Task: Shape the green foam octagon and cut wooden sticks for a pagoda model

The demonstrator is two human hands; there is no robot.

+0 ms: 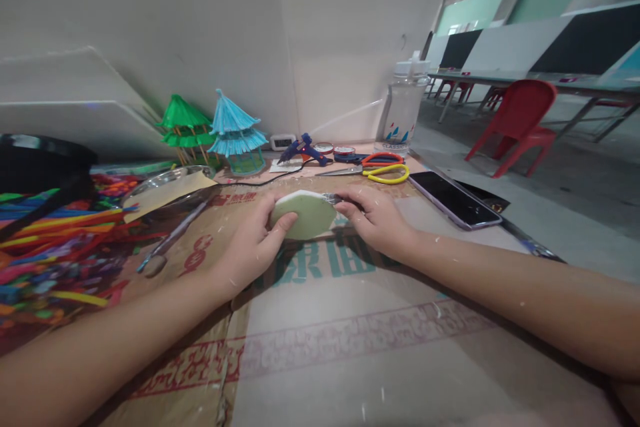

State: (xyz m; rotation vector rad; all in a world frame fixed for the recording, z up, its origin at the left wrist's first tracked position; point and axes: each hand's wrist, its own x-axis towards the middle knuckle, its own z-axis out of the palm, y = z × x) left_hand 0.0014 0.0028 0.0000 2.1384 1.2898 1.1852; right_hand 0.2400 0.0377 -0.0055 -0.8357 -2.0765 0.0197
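Close grips: left hand (257, 240) — green disc (311, 215); right hand (380, 219) — silvery bit (331, 198).

Green piece (311, 215) matt; phone screen (454, 199) glossy (glass-like).

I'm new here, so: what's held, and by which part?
The left hand holds a flat green piece by its left edge; the right hand pinches something greyish, unclear.

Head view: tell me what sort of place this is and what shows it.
Likely a craft workspace in a larger shared room: a hot glue gun and scissors lie by the worker, with a red plastic chair beyond.
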